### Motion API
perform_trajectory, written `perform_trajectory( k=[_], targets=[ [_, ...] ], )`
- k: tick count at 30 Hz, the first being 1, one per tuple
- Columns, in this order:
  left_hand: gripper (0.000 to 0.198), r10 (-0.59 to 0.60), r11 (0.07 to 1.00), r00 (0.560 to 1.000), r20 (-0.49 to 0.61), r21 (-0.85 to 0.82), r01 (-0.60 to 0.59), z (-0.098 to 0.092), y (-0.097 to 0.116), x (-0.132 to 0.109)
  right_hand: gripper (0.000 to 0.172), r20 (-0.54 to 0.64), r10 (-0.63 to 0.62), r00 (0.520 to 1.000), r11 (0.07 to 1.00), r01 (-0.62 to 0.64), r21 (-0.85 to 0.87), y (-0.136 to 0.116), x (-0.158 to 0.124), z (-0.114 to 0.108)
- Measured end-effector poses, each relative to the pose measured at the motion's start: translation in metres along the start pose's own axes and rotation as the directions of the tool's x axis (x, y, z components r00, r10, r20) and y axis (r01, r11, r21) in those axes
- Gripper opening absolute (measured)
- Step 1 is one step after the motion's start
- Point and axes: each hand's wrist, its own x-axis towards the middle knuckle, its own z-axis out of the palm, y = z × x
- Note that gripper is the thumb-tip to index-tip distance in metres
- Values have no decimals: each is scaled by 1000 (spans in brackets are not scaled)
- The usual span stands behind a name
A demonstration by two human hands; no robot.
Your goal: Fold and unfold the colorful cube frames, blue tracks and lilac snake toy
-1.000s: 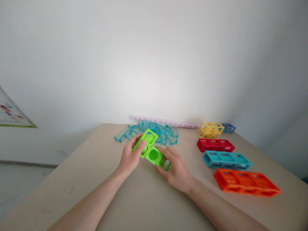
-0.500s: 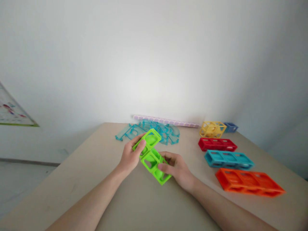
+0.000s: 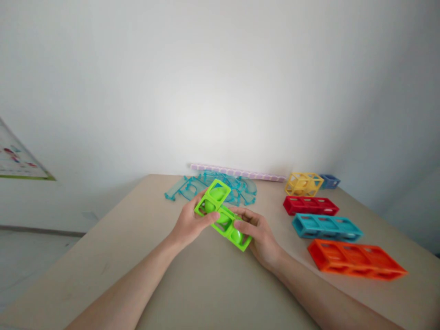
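While holding a lime-green lattice block (image 3: 224,213) up over the middle of the worktop (image 3: 206,293), slants its long axis from far left to near right. Has the left hand (image 3: 189,224) on the far-left part and the right hand (image 3: 261,236) on the near-right part, touching with both, so cannot call either nearer. Shows a step partway along, beside the left thumb; cannot tell whether moulded as one piece or joined from two.

Clasps the left part with the left thumb laid across the front by the step and the other fingers behind, mostly hidden. Grips the right part between the right thumb, laid on the near face, and curled fingers behind, partly hidden. Leaves the fingers of each hand apart only by about the block's thickness.

Faces, toward the worktop's far edge, a loose spread of translucent teal pieces (image 3: 233,183), partly screened by the block, with a purple-and-white patterned strip (image 3: 237,173) behind, along that edge. Has at the right, between the right hand and the right edge, an orange block (image 3: 355,260) nearest, then a teal block (image 3: 325,227), then a red block (image 3: 311,206), each lying roughly left to right and well apart from the fingers. Shows past these, toward the far-right corner, a yellow block (image 3: 301,184), with a blue block (image 3: 330,181) just beside.
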Motion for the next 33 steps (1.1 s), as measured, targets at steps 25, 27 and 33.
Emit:
perform_trajectory(
  k=[25, 27, 33],
  targets=[
    [63, -8, 999, 959, 284, 51, -6, 5, 2, -8, 40, -161, -162, 973, 980, 139, -144, -5, 2, -1],
    [64, -8, 997, 972, 236, 73, -10, 5, 0, -7, 39, -153, -171, 973, 978, 149, -148, -5, 1, -1],
    [62, 20, 1000, 988, 155, -25, -16, 5, 1, -5, 44, -94, -193, 977, 961, 169, -218, -7, 2, -2]
  ],
)
